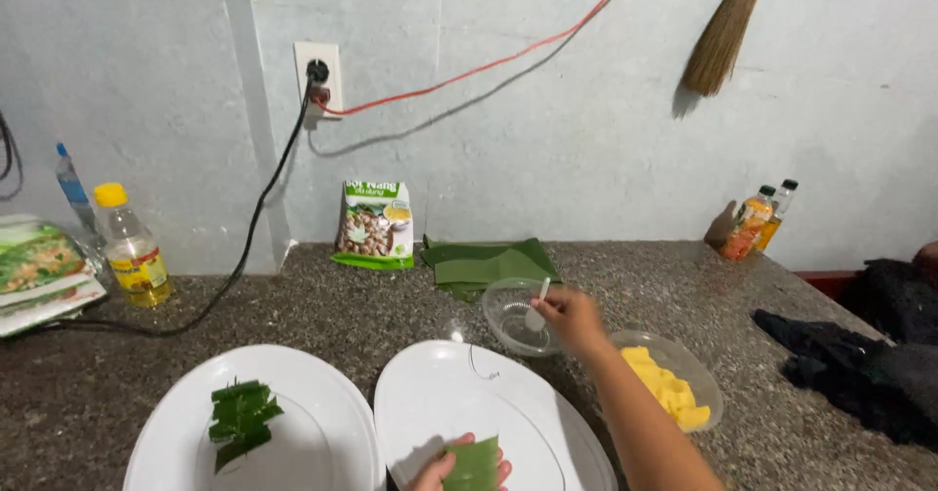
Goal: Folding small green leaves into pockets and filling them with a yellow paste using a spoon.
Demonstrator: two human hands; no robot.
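The left hand and the folded leaf it holds are cut off by the bottom edge. Both white plates run past that edge too. The spoon's bowl blurs inside the clear bowl, its contents unreadable.

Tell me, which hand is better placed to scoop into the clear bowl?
Probably the right hand: it holds a small white spoon over the clear bowl, while the left hand grips a green leaf piece.

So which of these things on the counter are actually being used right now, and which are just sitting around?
In use:
- left hand holding a folded green leaf piece over a white plate
- right hand with a white spoon in a clear bowl
- bowl of yellow chunks
- cut leaves on the other plate
- stacked leaves

Lying about:
- oil bottle
- snack bag
- two small bottles
- dark cloth
- broom
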